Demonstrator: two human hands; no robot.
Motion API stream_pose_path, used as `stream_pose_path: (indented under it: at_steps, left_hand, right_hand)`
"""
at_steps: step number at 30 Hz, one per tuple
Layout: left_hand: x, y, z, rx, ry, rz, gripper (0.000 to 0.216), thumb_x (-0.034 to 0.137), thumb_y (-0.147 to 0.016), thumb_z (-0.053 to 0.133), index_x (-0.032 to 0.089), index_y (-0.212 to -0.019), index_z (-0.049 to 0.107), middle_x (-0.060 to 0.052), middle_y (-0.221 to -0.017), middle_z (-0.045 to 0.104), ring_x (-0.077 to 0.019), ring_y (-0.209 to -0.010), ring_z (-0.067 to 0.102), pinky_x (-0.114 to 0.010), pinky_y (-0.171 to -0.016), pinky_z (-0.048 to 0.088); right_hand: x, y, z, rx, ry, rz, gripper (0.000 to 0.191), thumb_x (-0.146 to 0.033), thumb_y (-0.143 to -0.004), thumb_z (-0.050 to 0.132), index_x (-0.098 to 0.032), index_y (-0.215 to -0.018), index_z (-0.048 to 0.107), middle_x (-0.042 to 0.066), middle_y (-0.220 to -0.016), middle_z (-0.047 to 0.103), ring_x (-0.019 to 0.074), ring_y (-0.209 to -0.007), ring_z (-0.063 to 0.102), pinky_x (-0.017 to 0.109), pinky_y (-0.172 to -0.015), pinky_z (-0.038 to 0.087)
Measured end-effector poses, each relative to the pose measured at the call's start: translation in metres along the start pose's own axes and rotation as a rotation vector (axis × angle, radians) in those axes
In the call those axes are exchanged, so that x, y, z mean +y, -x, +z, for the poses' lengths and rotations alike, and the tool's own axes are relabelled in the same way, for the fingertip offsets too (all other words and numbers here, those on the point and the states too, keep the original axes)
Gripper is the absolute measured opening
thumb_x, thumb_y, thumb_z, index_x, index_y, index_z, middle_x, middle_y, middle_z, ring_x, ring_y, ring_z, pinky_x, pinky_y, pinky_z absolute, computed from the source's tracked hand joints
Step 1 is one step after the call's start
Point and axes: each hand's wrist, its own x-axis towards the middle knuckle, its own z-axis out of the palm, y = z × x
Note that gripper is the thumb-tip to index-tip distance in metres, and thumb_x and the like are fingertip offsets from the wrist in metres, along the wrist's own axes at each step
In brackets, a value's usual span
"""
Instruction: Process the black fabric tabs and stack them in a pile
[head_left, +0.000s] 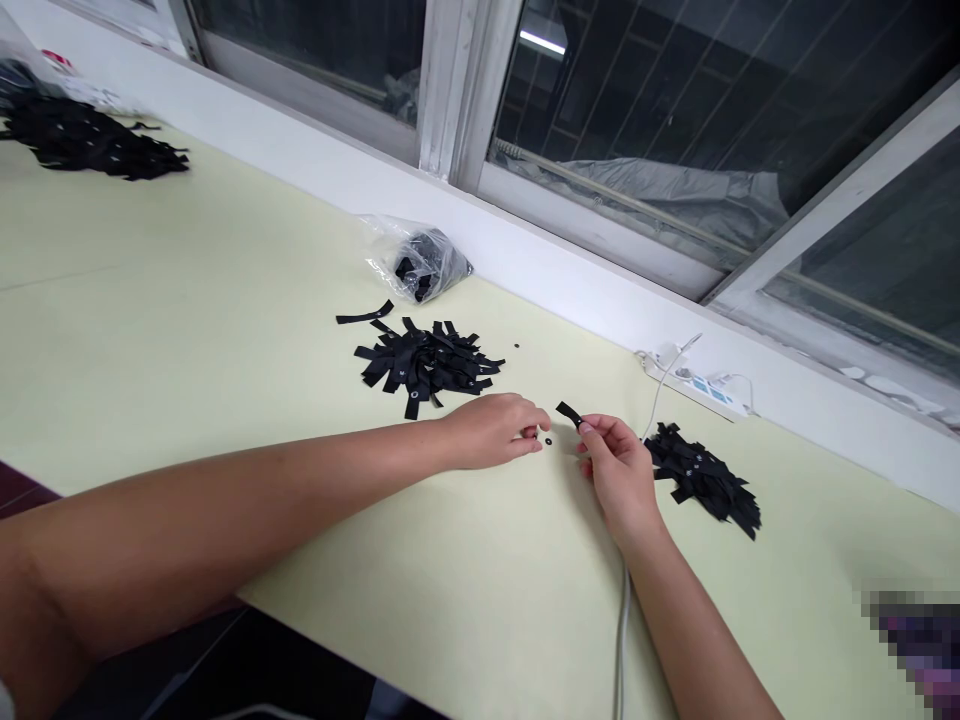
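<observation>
Over the pale table (225, 300), the right hand (619, 472) pinches a black strip (568, 412), its long axis slanting up and left from the fingertips; the left hand (495, 430) curls, its hold unclear, nearer the small black ring (548, 442) between them

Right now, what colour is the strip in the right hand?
The strip is black; see head view.

A slim-fingered, bare left hand (495, 430) and a similarly shaped bare right hand (621, 480) are shown. The long, smooth left arm (225, 510) is uncovered past the elbow, where a sliver of whitish fabric (4, 702), possibly a sleeve, is glimpsed. The slender right forearm (694, 620) is likewise uncovered.
</observation>
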Motion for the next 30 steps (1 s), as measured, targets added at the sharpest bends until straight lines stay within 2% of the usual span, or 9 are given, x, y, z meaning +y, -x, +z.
stream_pose_path:
  at_steps: [2,4,8,11,13,16,21,26,30]
  left_hand:
    - [0.0002,0.001,-0.0011,-0.013,-0.034,0.012,0.022,0.03,-0.089,0.061,0.02,-0.108,0.066,-0.004,-0.097,0.069,-0.0205,-0.095,0.06,-0.031,-0.081,0.043]
    - [0.0009,0.0011,-0.0019,0.028,-0.026,-0.001,0.024,0.031,-0.088,0.063,0.02,-0.11,0.065,-0.005,-0.103,0.068,-0.0207,-0.096,0.06,-0.032,-0.083,0.045]
    - [0.0019,-0.0014,-0.0042,0.271,0.062,-0.032,0.025,0.024,-0.09,0.056,0.019,-0.114,0.061,-0.006,-0.115,0.065,-0.0177,-0.094,0.06,-0.033,-0.088,0.048]
    - [0.0023,-0.0023,-0.0047,0.364,0.085,0.005,0.029,0.021,-0.09,0.054,0.02,-0.118,0.059,-0.008,-0.122,0.063,-0.0203,-0.111,0.057,-0.036,-0.099,0.046]
    - [0.0031,-0.0015,-0.0034,0.327,0.084,0.053,0.033,0.02,-0.09,0.055,0.02,-0.122,0.058,-0.009,-0.127,0.061,-0.0221,-0.121,0.053,-0.039,-0.105,0.043]
    - [0.0051,0.0005,0.0001,0.227,0.087,0.099,0.035,0.021,-0.09,0.056,0.02,-0.126,0.056,-0.009,-0.128,0.062,-0.0224,-0.124,0.052,-0.04,-0.108,0.041]
    - [0.0073,0.0013,0.002,0.146,0.094,0.091,0.037,0.02,-0.09,0.057,0.022,-0.127,0.055,-0.007,-0.121,0.066,-0.0222,-0.118,0.056,-0.039,-0.103,0.041]
    - [0.009,0.0011,0.0001,0.089,0.087,0.058,0.026,0.022,-0.091,0.057,0.022,-0.116,0.061,-0.006,-0.107,0.069,-0.0212,-0.102,0.061,-0.036,-0.091,0.044]
    - [0.0091,0.0019,0.0008,0.061,0.108,0.099,0.02,0.021,-0.091,0.057,0.021,-0.109,0.065,-0.004,-0.103,0.07,-0.0189,-0.096,0.062,-0.033,-0.087,0.044]
  right_hand:
    - [-0.001,0.0003,0.0004,-0.008,0.006,0.003,0.037,-0.048,-0.071,0.076,-0.02,-0.094,0.067,0.004,-0.087,0.061,0.013,-0.066,0.052,0.021,-0.046,0.041]
    - [-0.0018,0.0006,0.0006,-0.013,0.013,0.001,0.036,-0.048,-0.071,0.076,-0.02,-0.093,0.068,0.003,-0.085,0.061,0.0127,-0.066,0.051,0.021,-0.046,0.041]
    - [-0.0005,0.0014,-0.0001,-0.052,0.032,-0.025,0.038,-0.05,-0.073,0.076,-0.02,-0.095,0.068,0.002,-0.083,0.061,0.0132,-0.067,0.052,0.022,-0.047,0.04]
    - [0.0019,0.0025,-0.0002,-0.105,0.07,-0.053,0.039,-0.051,-0.076,0.074,-0.02,-0.099,0.069,0.004,-0.087,0.064,0.0145,-0.071,0.055,0.023,-0.051,0.041]
    - [0.0025,0.0034,0.0004,-0.139,0.089,-0.076,0.04,-0.051,-0.077,0.073,-0.02,-0.101,0.069,0.005,-0.088,0.065,0.0157,-0.074,0.056,0.024,-0.054,0.042]
    - [0.0007,0.0048,0.0016,-0.186,0.091,-0.112,0.04,-0.051,-0.078,0.072,-0.02,-0.102,0.068,0.006,-0.088,0.067,0.0169,-0.077,0.058,0.025,-0.056,0.042]
    - [-0.0042,0.007,0.0029,-0.219,0.105,-0.134,0.042,-0.053,-0.077,0.073,-0.02,-0.102,0.067,0.007,-0.095,0.069,0.0165,-0.076,0.06,0.027,-0.059,0.045]
    - [-0.0036,0.0049,0.0,-0.265,0.109,-0.125,0.041,-0.053,-0.076,0.075,-0.019,-0.098,0.067,0.006,-0.088,0.069,0.015,-0.072,0.059,0.028,-0.064,0.046]
    - [-0.0031,0.0017,-0.005,-0.286,0.175,-0.116,0.038,-0.053,-0.076,0.074,-0.018,-0.09,0.069,0.006,-0.086,0.07,0.0165,-0.074,0.059,0.028,-0.065,0.045]
